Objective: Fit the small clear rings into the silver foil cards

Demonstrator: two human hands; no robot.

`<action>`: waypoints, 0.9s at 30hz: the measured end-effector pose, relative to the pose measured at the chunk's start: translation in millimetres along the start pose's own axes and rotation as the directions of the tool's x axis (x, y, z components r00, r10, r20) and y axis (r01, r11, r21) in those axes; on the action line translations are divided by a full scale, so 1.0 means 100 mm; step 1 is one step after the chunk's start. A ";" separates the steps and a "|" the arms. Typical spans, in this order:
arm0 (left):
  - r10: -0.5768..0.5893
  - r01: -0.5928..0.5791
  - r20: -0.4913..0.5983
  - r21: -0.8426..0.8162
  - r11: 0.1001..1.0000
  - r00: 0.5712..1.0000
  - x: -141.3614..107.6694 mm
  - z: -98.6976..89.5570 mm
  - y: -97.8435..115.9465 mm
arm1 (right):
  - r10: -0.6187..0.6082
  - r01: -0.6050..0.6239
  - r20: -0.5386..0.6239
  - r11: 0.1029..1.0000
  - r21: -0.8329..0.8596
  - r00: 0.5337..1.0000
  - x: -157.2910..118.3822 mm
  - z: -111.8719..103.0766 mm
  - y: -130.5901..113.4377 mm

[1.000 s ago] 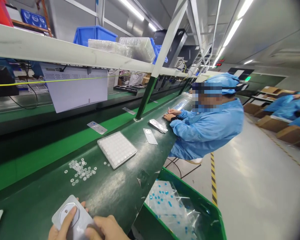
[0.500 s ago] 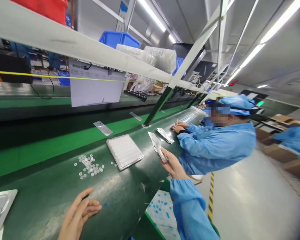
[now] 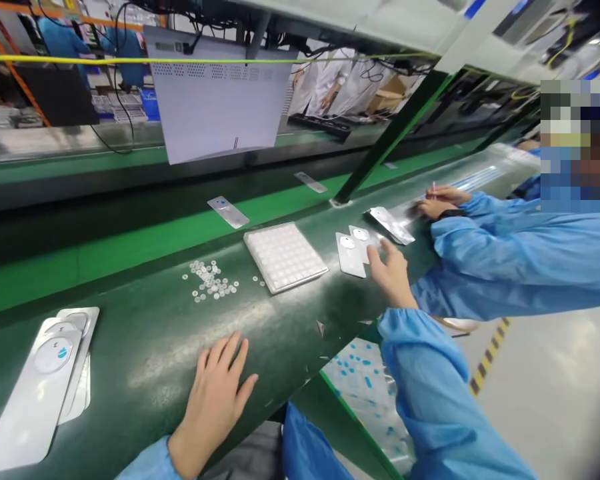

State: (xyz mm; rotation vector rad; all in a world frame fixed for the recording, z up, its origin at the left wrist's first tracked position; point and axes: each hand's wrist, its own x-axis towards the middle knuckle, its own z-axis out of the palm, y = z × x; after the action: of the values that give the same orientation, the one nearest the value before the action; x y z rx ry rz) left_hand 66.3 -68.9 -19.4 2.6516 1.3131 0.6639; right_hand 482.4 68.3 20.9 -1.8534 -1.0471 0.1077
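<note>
My left hand [image 3: 215, 393] rests palm down over the green bench near its front edge, fingers spread and empty. Two flat silvery plates with round marks, a nearer plate [image 3: 351, 259] and a farther plate [image 3: 361, 239], lie overlapping on the bench. My right hand [image 3: 391, 272] is just right of them, its fingers apart; whether a fingertip still touches the farther plate I cannot tell. Left of the plates sits a white square tray [image 3: 287, 257] with a grid pattern. Small round translucent discs [image 3: 213, 283] are scattered farther left.
Long silvery plates [image 3: 35, 393] are stacked at the left. More plates lie at the right [image 3: 393, 225] and on the green strip behind [image 3: 229, 212]. A co-worker's sleeve [image 3: 505, 260] and hands are close on the right. A green post [image 3: 395, 137] rises behind the bench.
The plates that my right hand held up now lie on the bench, and its fingers have opened. My left hand has turned palm down and spread. The view has swung downward.
</note>
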 end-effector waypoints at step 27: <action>0.168 -0.180 -0.145 -0.074 0.981 0.975 -0.64 -0.10 0.40 | -0.783 0.680 0.510 0.591 0.433 0.356 -2.79 -0.04 -0.54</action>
State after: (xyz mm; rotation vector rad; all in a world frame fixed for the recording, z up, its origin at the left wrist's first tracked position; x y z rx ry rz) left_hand 57.1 -144.4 -20.7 2.7135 1.0616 0.9207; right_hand 276.4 -119.5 -32.4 -1.0014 -2.2553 0.3124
